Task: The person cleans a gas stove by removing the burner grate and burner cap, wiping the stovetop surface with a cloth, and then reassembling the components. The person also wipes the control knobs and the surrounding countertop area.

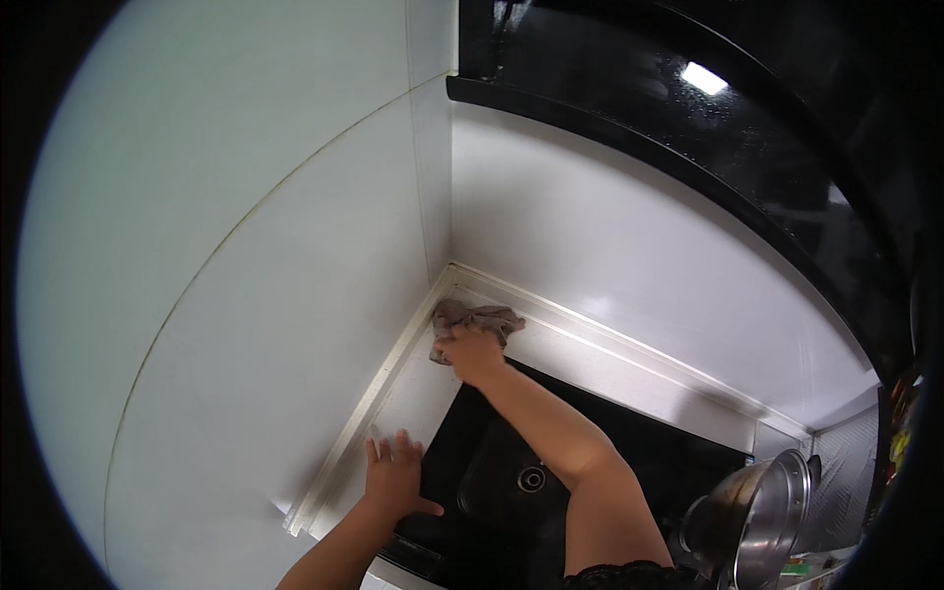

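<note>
A crumpled grey-brown cloth [492, 317] lies on the white countertop [413, 393] near the corner where two walls meet. My right hand [470, 352] presses down on it, fingers curled into the fabric. Nearer to me and to the left, my left hand [395, 477] rests with fingers spread at the counter's left side, its thumb reaching over the edge of the black cooktop [462, 423]. Nothing is in the left hand. Under my right forearm, part of the cooktop is hidden; a round burner [531, 479] shows beside the arm.
A steel pot [772, 516] stands tilted-looking at the right. Above the back wall hangs a glossy black range hood [629, 79]. A pale raised strip [364, 408] runs along the wall's foot. Textured silver sheeting [846, 472] and colourful packages [900, 423] are at the far right.
</note>
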`<state>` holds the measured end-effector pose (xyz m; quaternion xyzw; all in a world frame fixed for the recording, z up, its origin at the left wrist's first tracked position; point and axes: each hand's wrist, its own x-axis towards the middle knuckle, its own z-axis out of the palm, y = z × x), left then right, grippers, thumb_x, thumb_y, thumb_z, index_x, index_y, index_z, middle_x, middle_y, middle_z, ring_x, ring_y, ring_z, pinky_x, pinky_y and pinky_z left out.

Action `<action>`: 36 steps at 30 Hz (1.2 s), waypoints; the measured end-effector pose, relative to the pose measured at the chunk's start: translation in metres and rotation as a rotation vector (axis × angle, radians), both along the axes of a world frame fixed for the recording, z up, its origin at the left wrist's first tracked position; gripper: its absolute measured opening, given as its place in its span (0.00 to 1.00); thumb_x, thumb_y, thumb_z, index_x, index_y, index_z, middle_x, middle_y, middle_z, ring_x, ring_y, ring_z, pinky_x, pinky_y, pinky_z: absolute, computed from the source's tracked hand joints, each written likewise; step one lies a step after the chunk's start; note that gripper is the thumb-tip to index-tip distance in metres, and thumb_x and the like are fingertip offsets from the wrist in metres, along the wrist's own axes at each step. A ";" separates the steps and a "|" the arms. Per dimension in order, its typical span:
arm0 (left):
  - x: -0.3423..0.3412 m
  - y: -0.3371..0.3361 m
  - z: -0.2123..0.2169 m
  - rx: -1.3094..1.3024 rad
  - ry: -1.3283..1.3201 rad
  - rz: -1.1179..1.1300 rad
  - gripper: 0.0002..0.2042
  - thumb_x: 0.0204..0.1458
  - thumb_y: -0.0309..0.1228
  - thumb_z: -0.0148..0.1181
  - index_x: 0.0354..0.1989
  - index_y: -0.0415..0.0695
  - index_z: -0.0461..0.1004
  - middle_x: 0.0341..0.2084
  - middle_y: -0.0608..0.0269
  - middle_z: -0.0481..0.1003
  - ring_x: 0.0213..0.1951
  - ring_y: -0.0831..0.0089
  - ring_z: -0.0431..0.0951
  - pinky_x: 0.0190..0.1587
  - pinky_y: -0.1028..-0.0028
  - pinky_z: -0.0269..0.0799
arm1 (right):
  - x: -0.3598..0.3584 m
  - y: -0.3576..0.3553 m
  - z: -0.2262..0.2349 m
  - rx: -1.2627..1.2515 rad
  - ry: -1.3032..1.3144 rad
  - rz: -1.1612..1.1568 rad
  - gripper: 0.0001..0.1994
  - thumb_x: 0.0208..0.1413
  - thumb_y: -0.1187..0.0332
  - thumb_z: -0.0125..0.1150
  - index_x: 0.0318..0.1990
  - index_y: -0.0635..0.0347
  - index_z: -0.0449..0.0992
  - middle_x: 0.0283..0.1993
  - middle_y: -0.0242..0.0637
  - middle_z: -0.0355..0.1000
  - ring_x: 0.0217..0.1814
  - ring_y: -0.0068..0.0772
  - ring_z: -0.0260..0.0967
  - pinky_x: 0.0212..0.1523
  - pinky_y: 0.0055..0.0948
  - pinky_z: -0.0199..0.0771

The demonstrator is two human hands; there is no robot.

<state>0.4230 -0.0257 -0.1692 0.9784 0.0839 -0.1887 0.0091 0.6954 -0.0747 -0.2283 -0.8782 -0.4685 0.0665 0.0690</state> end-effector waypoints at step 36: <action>-0.089 -0.035 -0.010 -0.147 -0.445 0.212 0.29 0.44 0.42 0.66 0.54 0.42 0.70 0.54 0.50 0.72 0.58 0.56 0.69 0.63 0.37 0.43 | -0.162 0.012 -0.008 0.290 -0.061 -0.047 0.10 0.50 0.68 0.58 0.41 0.54 0.76 0.45 0.40 0.74 0.49 0.45 0.70 0.50 0.44 0.70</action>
